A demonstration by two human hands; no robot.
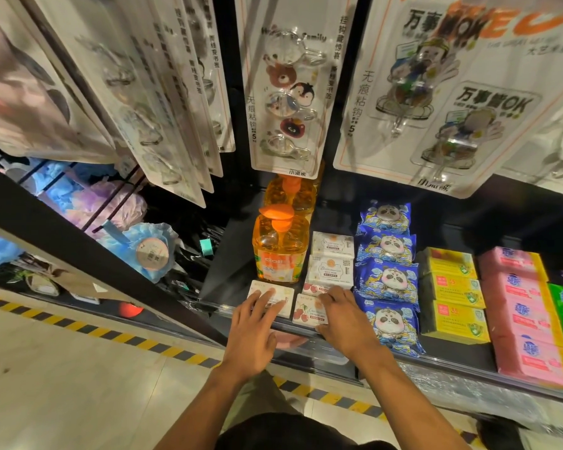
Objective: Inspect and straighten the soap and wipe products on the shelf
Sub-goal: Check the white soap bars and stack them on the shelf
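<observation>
my left hand (pixel 252 336) flat, fingers straight on white soap box (pixel 286 297) at shelf (pixel 228 274) front edge, right hand (pixel 346 323) fingers curled over cherry soap box (pixel 306 311), orange bottle (pixel 280 251) behind, panda wipe packs (pixel 387 280) at right

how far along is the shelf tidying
Looks done: the panda wipe packs and yellow boxes sit in even rows. In hand: the left hand presses flat on a small box at the shelf front, and the right hand grips the cherry box beside it. Left: probably squaring those two with the white boxes behind.
</observation>
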